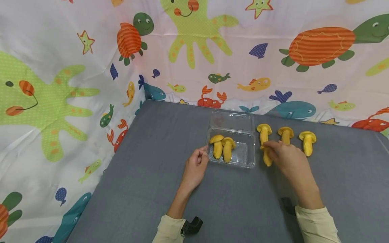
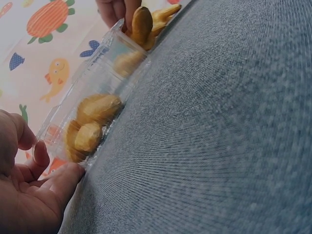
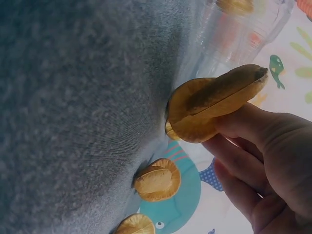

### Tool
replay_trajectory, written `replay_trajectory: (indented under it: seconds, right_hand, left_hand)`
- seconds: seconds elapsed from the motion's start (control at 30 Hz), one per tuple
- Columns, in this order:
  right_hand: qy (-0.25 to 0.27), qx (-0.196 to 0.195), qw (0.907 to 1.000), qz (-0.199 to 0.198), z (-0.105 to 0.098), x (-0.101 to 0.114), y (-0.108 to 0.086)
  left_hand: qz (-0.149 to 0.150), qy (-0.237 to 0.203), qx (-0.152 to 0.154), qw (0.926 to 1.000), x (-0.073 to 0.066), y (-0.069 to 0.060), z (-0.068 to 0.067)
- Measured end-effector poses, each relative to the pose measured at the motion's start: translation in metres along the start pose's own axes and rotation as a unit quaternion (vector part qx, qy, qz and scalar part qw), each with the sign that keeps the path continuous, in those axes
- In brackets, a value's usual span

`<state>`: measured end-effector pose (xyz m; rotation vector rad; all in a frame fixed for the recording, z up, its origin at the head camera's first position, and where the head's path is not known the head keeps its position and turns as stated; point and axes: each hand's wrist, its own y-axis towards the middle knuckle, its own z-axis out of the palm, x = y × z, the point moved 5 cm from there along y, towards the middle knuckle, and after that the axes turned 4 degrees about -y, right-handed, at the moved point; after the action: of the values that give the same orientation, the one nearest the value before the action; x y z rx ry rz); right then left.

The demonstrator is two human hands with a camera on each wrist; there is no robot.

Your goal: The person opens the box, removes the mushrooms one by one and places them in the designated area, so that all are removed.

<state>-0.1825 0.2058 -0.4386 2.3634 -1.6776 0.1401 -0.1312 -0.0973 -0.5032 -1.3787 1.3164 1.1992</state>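
Note:
A clear plastic box with its lid folded back holds two yellow mushrooms side by side in its left half. The left hand pinches the box's left edge; in the left wrist view, thumb and fingers are at the rim. To the right of the box, the right hand pinches a yellow mushroom by its cap, stem pointing toward the person. The right wrist view shows that mushroom between the thumb and fingers of the right hand.
Behind the right hand, three more mushrooms stand in a row: one near the box, one partly covered by the hand, and one at the right. A grey cloth covers the table, and a patterned curtain hangs behind.

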Motion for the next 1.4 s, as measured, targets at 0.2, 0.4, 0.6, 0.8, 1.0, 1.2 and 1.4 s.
replay_trajectory:
  seconds: [0.2,0.4,0.6,0.8,1.0,1.2,1.4]
  right_hand:
    - [-0.006,0.007,1.0,0.0,0.002,-0.001,0.0]
    - [-0.003,0.018,0.9998,0.001,0.002,-0.001,0.0]
    - [-0.005,0.012,0.9999,-0.01,0.0,0.0,-0.005]
    - [-0.01,0.02,0.9996,-0.019,-0.001,0.0,-0.007]
    - [-0.019,0.025,0.9994,-0.015,0.0,0.001,-0.01]
    - [-0.024,0.028,0.9992,-0.015,0.003,0.002,-0.012]
    - [-0.025,0.023,0.9993,-0.016,0.004,0.002,-0.013]
  left_hand:
    - [-0.001,0.001,-0.003,1.0,-0.002,-0.001,0.0]
    - [-0.001,0.002,-0.002,1.0,-0.003,-0.001,-0.001]
    - [0.002,0.0,0.0,1.0,-0.001,0.0,-0.001]
    - [0.003,-0.001,0.0,1.0,-0.001,0.0,-0.001]
    - [0.002,0.003,0.0,1.0,-0.002,0.0,-0.001]
    - [0.005,-0.007,0.002,1.0,-0.004,-0.001,-0.001]
    - [-0.001,-0.002,0.001,1.0,-0.003,-0.001,-0.001]
